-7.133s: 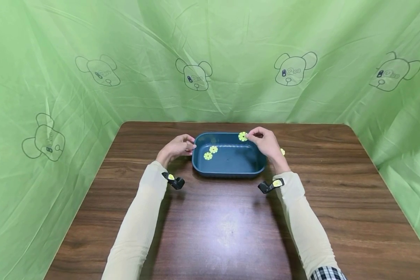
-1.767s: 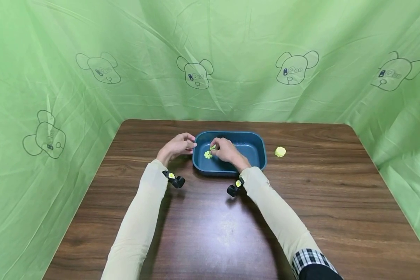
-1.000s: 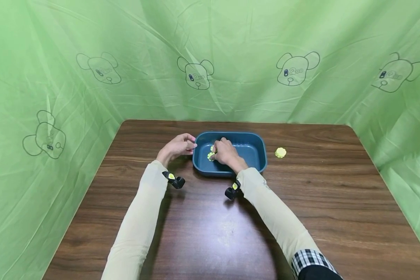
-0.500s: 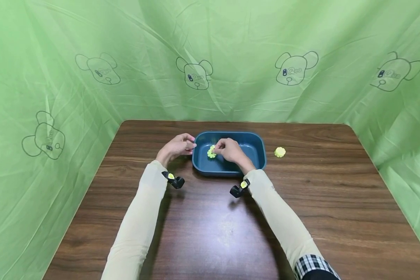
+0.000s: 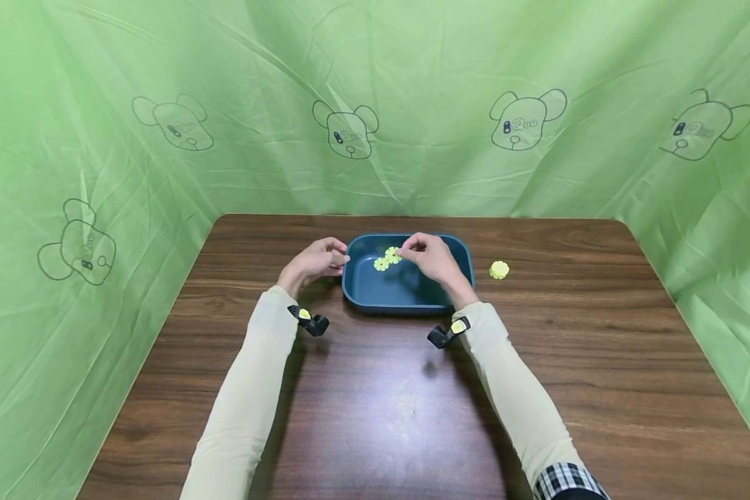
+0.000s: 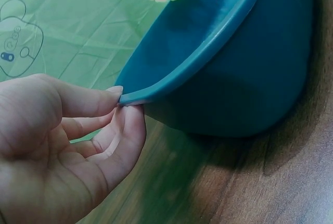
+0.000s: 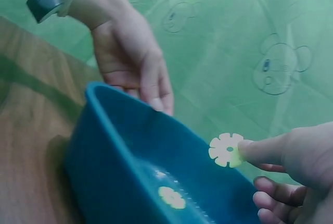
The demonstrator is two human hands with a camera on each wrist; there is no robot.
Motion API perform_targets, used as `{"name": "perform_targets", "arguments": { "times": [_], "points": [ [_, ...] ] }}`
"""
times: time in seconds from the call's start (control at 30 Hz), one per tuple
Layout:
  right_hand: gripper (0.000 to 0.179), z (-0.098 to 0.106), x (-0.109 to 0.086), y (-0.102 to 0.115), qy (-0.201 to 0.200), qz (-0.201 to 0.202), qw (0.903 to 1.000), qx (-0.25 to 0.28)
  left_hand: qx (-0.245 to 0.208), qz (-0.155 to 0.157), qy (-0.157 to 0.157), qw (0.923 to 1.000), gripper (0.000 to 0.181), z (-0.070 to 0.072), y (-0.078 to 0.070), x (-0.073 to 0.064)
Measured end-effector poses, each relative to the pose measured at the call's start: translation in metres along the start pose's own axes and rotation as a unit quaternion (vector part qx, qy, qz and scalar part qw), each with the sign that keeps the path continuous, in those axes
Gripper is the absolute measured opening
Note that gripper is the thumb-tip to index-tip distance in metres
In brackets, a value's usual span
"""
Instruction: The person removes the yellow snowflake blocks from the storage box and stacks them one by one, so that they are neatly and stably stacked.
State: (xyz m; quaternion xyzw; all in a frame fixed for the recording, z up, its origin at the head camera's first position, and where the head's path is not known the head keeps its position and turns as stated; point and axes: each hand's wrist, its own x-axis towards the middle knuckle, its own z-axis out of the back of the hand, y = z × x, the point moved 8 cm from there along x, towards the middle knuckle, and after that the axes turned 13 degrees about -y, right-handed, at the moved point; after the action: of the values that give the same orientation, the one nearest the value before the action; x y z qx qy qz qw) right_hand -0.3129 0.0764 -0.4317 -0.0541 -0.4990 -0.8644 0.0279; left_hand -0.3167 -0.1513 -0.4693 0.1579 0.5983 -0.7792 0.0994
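A dark blue oblong tub (image 5: 406, 286) stands on the table. My left hand (image 5: 315, 262) pinches the tub's left rim between thumb and fingers, plain in the left wrist view (image 6: 78, 146). My right hand (image 5: 434, 260), over the tub, pinches a yellow notched flower-shaped disc (image 7: 226, 150) between thumb and forefinger, raised off the tub floor. Another such disc (image 5: 381, 264) lies on the floor of the tub, also visible in the right wrist view (image 7: 171, 197).
To the right of the tub, what looks like a small stack of yellow discs (image 5: 498, 270) sits on the brown wood-grain table (image 5: 600, 333). A green cloth (image 5: 425, 173) with printed bear heads hangs behind and at the sides. Both wrists wear small black cameras.
Over the last second my right hand has picked a disc up from inside the tub and moved it up and rightward. My left hand has stayed on the rim.
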Motion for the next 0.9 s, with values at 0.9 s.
{"name": "perform_targets", "arguments": {
  "times": [0.9],
  "points": [
    [0.030, 0.110, 0.011, -0.041, -0.131, -0.065, 0.9887, 0.035, -0.002, 0.000, 0.001, 1.0000, 0.033, 0.001, 0.002, 0.001]
  ]
}}
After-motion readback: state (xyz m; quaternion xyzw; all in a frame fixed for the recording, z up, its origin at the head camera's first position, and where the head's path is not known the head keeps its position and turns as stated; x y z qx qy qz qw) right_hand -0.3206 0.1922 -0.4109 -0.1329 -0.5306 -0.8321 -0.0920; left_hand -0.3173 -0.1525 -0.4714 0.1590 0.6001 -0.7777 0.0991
